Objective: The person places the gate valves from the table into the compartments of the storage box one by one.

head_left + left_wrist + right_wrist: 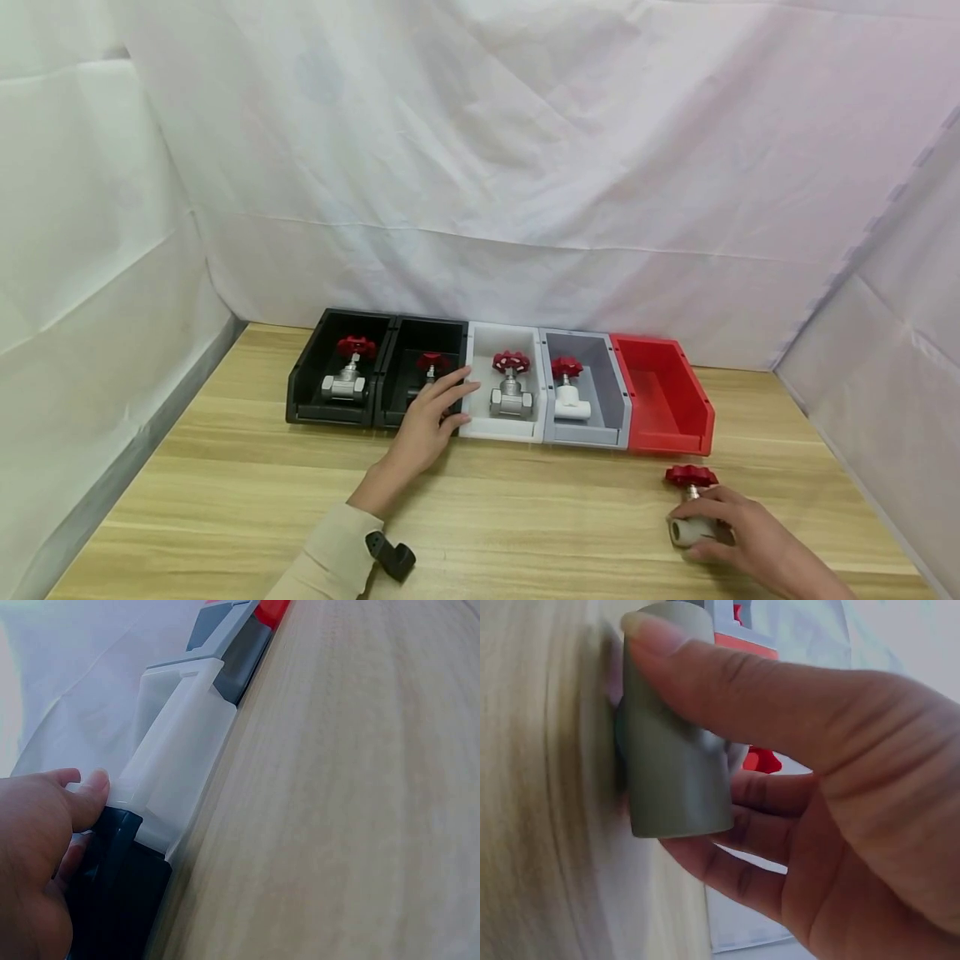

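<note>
A grey-green pipe valve (pixel 694 530) with a red handwheel is gripped by my right hand (pixel 738 533), low over the wood table in front of the red bin. In the right wrist view, the thumb lies across the valve body (pixel 679 780) and the fingers curl behind it. My left hand (pixel 422 429) rests at the second black bin (pixel 397 417), fingers reaching across to the side wall of the white bin (pixel 495 430). Its fingertips touch the rim there in the left wrist view, and it partly hides a dark valve (pixel 432 362).
Five bins stand in a row against a white cloth. Metal valves with red wheels sit in the left black bin (pixel 296 400) and the white bin; a white valve (pixel 572 405) sits in the grey bin (pixel 585 435). Nothing shows inside the red bin (pixel 663 400).
</note>
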Available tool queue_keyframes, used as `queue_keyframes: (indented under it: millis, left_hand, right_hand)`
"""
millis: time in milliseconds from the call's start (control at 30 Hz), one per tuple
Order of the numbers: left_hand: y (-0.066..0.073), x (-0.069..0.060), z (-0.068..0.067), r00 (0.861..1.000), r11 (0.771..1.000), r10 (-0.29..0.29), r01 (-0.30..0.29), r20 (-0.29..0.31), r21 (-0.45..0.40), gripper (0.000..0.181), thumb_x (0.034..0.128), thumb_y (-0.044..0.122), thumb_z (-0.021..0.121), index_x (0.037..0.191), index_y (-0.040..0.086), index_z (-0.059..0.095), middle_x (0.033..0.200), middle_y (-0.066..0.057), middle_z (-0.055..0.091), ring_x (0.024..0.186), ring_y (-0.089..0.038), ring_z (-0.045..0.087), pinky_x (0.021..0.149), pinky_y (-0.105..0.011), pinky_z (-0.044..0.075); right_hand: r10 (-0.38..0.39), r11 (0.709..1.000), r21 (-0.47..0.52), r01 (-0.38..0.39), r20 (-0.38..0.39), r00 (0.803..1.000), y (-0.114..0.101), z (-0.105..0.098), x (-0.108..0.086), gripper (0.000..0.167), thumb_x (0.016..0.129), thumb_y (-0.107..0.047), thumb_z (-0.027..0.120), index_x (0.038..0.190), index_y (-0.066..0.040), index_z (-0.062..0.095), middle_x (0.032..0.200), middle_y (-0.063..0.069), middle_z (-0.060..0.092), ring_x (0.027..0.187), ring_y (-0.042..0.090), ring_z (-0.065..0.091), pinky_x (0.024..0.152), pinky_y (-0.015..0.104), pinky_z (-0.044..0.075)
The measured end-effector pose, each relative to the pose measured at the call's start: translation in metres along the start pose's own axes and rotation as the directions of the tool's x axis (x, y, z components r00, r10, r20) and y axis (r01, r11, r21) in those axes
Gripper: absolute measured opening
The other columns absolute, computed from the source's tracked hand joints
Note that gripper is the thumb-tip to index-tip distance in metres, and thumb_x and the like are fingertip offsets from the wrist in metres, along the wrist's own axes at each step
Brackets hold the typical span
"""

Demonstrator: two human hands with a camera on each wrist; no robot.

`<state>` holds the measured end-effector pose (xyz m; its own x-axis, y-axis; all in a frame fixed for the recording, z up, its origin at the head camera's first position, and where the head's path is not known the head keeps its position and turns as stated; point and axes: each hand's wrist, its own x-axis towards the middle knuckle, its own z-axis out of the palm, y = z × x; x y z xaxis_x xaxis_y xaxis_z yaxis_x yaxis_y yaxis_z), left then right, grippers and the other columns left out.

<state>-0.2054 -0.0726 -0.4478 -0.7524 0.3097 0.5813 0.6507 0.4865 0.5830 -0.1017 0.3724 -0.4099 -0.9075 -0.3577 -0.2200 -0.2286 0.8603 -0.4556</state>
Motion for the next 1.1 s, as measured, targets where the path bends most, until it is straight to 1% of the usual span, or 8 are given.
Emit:
queue_keyframes:
  millis: [100,267,333,367,533,733,933,1100]
  left_hand:
    - [0.001,0.001,-0.001,1.0,1.0,0.002,-0.002,0.0,-0.001,0.052,0.0824,0.002,0.072,0.131,0.015,0.059,0.144,-0.007,0.045,0.13,-0.023,0.043,0.101,-0.063,0.027]
    - [0.0,0.002,-0.001,1.0,1.0,0.003,-0.003,0.0,-0.01,0.05,0.0825,0.001,0.072,0.13,0.011,0.06,0.144,-0.008,0.045,0.129,-0.024,0.043,0.102,-0.063,0.026]
    - [0.0,0.002,-0.001,1.0,1.0,0.003,-0.003,0.003,-0.009,0.05,0.0828,0.002,0.072,0.131,0.011,0.06,0.144,-0.007,0.045,0.13,-0.024,0.043,0.102,-0.063,0.026]
    - [0.0,0.003,-0.001,1.0,1.0,0.002,-0.002,0.004,-0.008,0.05,0.083,0.003,0.071,0.131,0.011,0.06,0.144,-0.006,0.045,0.13,-0.024,0.043,0.102,-0.063,0.027]
    - [-0.001,0.003,0.0,1.0,1.0,0.001,-0.001,0.001,-0.007,0.05,0.0829,0.003,0.072,0.131,0.012,0.06,0.144,-0.008,0.045,0.13,-0.023,0.043,0.102,-0.063,0.027]
    - [-0.001,0.003,0.0,1.0,1.0,-0.004,0.004,0.008,-0.009,0.05,0.0833,0.004,0.071,0.131,0.012,0.059,0.144,-0.007,0.045,0.13,-0.023,0.043,0.102,-0.063,0.026]
    - [0.0,0.001,0.0,1.0,1.0,-0.013,0.013,0.007,-0.011,0.049,0.0829,0.003,0.072,0.13,0.01,0.06,0.144,-0.006,0.045,0.13,-0.023,0.043,0.102,-0.062,0.026]
    - [0.001,0.0,0.0,1.0,1.0,-0.017,0.017,0.007,-0.01,0.049,0.0828,0.002,0.072,0.13,0.012,0.06,0.145,-0.005,0.045,0.13,-0.023,0.042,0.103,-0.062,0.026]
  right_hand:
    - [-0.018,0.999,0.039,0.018,-0.018,1.0,0.003,0.002,0.001,0.041,0.074,-0.044,0.078,0.112,-0.03,0.067,0.109,0.006,0.054,0.091,0.022,0.05,0.067,0.022,0.049]
    - [-0.068,0.994,0.078,0.074,-0.079,0.995,0.009,0.008,0.005,0.039,0.077,-0.041,0.077,0.113,-0.031,0.067,0.108,0.002,0.052,0.092,0.02,0.05,0.066,0.023,0.049]
    - [-0.076,0.993,0.086,0.084,-0.092,0.993,0.011,0.01,0.005,0.039,0.077,-0.04,0.077,0.114,-0.031,0.067,0.108,0.002,0.052,0.092,0.021,0.049,0.066,0.023,0.049]
    - [-0.067,0.993,0.091,0.075,-0.096,0.993,0.01,0.01,0.005,0.039,0.077,-0.04,0.078,0.113,-0.032,0.067,0.107,0.002,0.052,0.092,0.02,0.049,0.066,0.023,0.049]
    - [-0.077,0.994,0.063,0.088,-0.157,0.985,0.01,0.012,0.005,0.04,0.076,-0.041,0.078,0.113,-0.032,0.068,0.109,0.0,0.055,0.091,0.018,0.051,0.066,0.023,0.049]
    - [-0.086,0.995,0.023,0.093,-0.223,0.971,0.013,0.015,0.005,0.041,0.073,-0.046,0.079,0.111,-0.035,0.069,0.107,-0.007,0.059,0.089,0.009,0.053,0.069,0.023,0.05]
    - [-0.139,0.988,0.023,0.15,-0.26,0.955,0.015,0.018,0.004,0.039,0.073,-0.043,0.08,0.109,-0.032,0.07,0.106,-0.011,0.062,0.09,0.004,0.055,0.072,0.023,0.051]
    - [-0.173,0.982,0.032,0.187,-0.254,0.952,0.014,0.018,0.003,0.037,0.074,-0.041,0.079,0.108,-0.03,0.07,0.106,-0.01,0.063,0.091,0.002,0.055,0.073,0.022,0.051]
